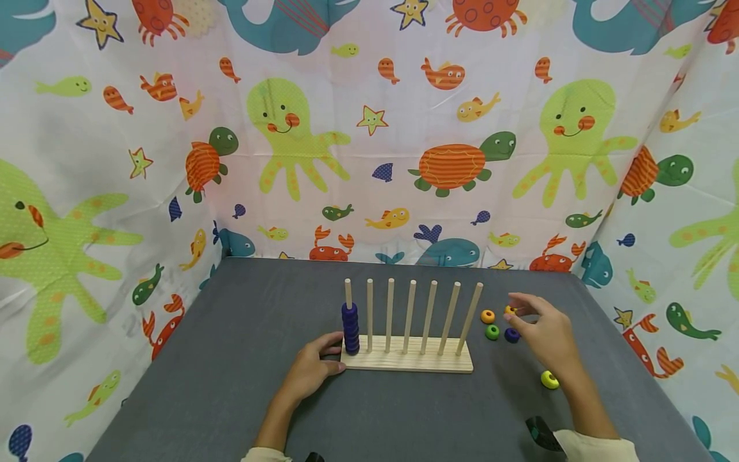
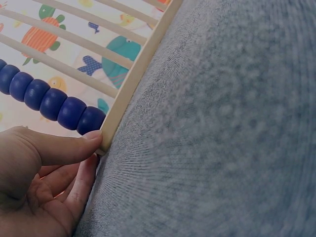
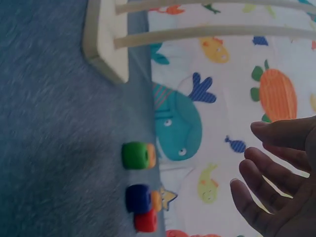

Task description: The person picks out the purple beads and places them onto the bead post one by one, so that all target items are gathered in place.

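Note:
A wooden peg stand (image 1: 407, 362) with several upright pegs sits on the grey table. Dark blue beads (image 1: 350, 330) are stacked on its leftmost peg; the other pegs are bare. My left hand (image 1: 314, 366) grips the stand's left end, thumb (image 2: 74, 146) on the front corner and fingers behind. To the right of the stand, my right hand (image 1: 543, 330) hovers over loose beads, holding nothing, its fingers apart and slightly bent. Beside it are a green bead (image 3: 136, 155), a blue bead (image 1: 512, 335), and two orange-yellow beads, one at left (image 1: 487, 316). A red bead (image 3: 146, 221) is hidden in the head view.
One yellow-green bead (image 1: 550, 380) lies nearer the front, by the right wrist. Cloth printed with sea animals (image 1: 369, 160) hangs behind and along both sides of the grey table (image 1: 231, 385). A dark strap piece (image 1: 543, 433) shows near the right sleeve.

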The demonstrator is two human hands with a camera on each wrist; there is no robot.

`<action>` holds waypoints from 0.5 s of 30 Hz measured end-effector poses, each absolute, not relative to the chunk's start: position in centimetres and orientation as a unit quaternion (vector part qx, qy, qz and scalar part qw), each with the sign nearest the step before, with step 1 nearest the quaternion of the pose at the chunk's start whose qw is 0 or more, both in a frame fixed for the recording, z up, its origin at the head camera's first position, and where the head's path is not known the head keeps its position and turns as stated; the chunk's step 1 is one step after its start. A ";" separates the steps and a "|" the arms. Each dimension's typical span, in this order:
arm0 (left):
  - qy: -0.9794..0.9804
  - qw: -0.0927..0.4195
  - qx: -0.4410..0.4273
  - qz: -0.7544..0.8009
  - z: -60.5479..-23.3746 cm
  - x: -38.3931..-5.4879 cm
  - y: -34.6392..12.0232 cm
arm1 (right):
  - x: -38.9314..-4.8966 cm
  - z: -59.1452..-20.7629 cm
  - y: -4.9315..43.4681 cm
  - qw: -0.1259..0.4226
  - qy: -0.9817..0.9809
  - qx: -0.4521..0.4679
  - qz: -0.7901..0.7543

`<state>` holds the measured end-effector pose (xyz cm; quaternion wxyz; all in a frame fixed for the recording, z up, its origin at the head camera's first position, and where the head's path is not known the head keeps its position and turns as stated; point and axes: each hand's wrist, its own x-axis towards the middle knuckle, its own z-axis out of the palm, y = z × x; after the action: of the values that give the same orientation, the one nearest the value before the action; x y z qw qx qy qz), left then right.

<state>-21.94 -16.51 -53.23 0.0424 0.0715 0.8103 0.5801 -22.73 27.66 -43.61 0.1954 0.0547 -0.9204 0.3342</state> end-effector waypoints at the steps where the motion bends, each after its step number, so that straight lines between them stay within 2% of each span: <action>1: 0.810 0.043 0.072 0.580 -53.2 -21.9 -16.5 | -22.9 -43.9 27.9 0.181 -0.925 0.050 0.331; 7: 0.814 0.041 0.073 0.574 -53.3 -22.0 -16.6 | -23.7 -45.4 29.4 0.103 -0.940 0.033 0.325; 15: 0.816 0.040 0.071 0.573 -53.1 -21.9 -16.6 | -24.7 -47.1 30.9 0.033 -0.947 0.018 0.320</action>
<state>-21.91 -16.55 -53.14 0.0396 0.0708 0.8156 0.5728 -24.65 30.85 -47.05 0.0334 0.0175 -0.9468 0.3197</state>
